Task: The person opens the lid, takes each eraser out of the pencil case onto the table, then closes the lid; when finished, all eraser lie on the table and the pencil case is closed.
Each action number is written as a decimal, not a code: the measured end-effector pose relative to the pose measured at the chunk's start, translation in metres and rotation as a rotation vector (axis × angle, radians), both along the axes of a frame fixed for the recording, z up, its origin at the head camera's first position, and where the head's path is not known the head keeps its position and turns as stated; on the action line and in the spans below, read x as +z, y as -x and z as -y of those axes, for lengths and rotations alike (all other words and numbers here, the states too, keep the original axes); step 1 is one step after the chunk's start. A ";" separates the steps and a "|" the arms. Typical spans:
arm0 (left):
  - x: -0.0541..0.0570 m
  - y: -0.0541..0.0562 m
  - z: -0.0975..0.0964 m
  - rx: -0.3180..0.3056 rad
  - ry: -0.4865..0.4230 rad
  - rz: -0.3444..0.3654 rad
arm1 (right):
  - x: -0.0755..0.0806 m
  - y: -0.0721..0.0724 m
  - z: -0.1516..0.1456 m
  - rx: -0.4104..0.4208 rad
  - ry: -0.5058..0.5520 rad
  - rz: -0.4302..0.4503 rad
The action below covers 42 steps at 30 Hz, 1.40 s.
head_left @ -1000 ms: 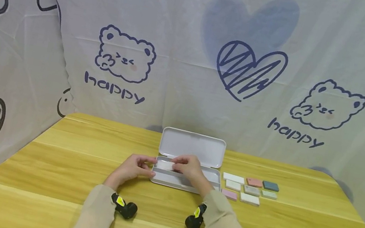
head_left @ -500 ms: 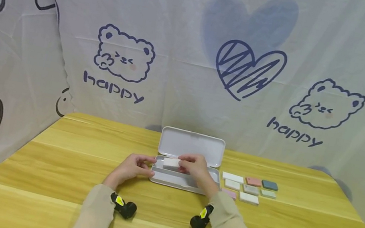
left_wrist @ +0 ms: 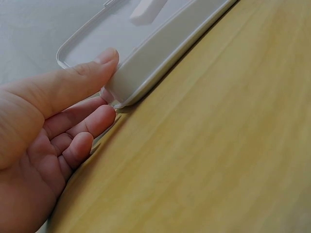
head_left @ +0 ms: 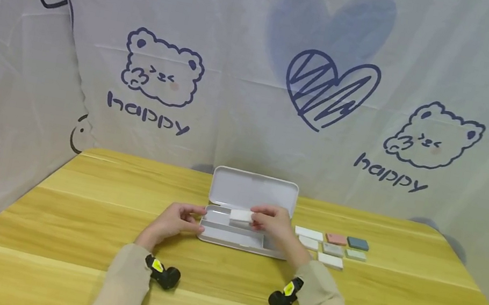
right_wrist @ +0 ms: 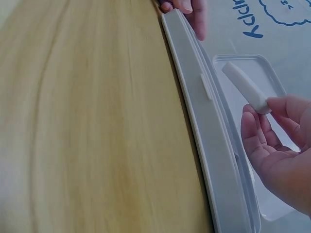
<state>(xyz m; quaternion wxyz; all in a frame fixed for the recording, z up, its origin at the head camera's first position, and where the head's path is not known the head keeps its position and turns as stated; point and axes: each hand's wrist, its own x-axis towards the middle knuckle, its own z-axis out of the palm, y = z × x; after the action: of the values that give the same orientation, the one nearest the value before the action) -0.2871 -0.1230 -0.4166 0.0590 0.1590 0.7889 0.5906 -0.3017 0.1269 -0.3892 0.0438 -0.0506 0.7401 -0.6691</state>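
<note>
A white pencil case point(head_left: 228, 244) stands on the table with its lid point(head_left: 253, 191) raised at the back. Inside are dividers that form several compartments. My left hand point(head_left: 170, 222) holds the case's left end, the thumb over the rim and fingers against the outer side, as the left wrist view confirms. My right hand point(head_left: 274, 226) pinches one end of a white eraser point(head_left: 240, 216) between thumb and fingertips above the back of the case. In the right wrist view that eraser point(right_wrist: 244, 87) is tilted and clear of the case. The hand hides the case's right part.
To the right of the case lie several erasers in loose rows: white ones such as the front eraser point(head_left: 330, 261), a pink one point(head_left: 335, 239), a blue one point(head_left: 358, 243) and a grey one point(head_left: 332, 250). A printed cloth point(head_left: 250, 66) hangs behind the wooden table point(head_left: 220, 290).
My right hand has lifted the white eraser up from the back left compartment and carried it to the right. The left hand stays at the case's left end. The head view has shifted slightly.
</note>
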 end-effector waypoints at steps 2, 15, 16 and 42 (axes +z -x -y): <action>0.002 -0.002 0.000 -0.006 -0.007 0.001 | 0.000 -0.002 -0.004 0.010 0.017 -0.008; 0.019 -0.014 -0.003 -0.023 -0.011 -0.008 | 0.011 -0.017 -0.027 0.051 0.070 -0.010; 0.016 -0.011 -0.002 -0.021 -0.013 -0.006 | 0.011 -0.018 -0.030 0.053 0.069 -0.010; 0.025 -0.019 -0.005 -0.018 -0.009 -0.003 | 0.024 -0.054 -0.113 0.047 0.151 0.019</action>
<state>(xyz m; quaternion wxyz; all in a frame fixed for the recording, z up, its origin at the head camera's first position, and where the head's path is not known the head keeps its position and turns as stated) -0.2677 -0.1184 -0.3918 0.0626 0.1672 0.7849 0.5934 -0.2478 0.2403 -0.3649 0.0625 -0.0648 0.6859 -0.7221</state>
